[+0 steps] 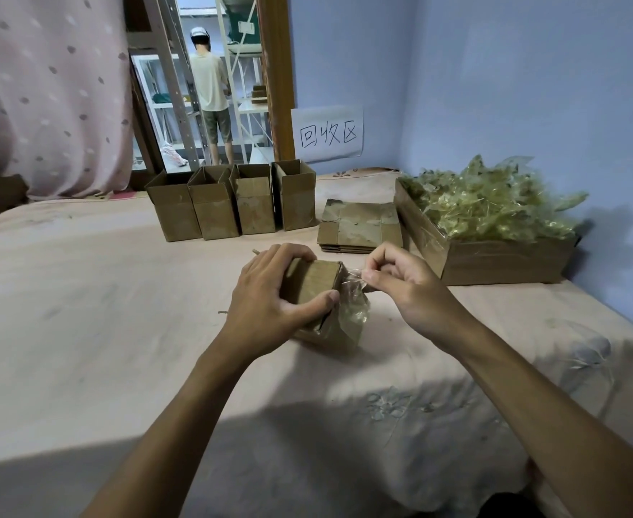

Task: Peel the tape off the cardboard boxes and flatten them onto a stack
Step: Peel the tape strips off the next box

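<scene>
Now, left hand clamping a small cardboard box on the pink-covered table, right hand pinching clear tape lifting off its end, four upright boxes behind, flattened stack lying beside a tape-filled carton.

Bed with pink cover, bearing: four upright open boxes in a row; flattened stack; tape-filled tray box; one small box in front.
</scene>
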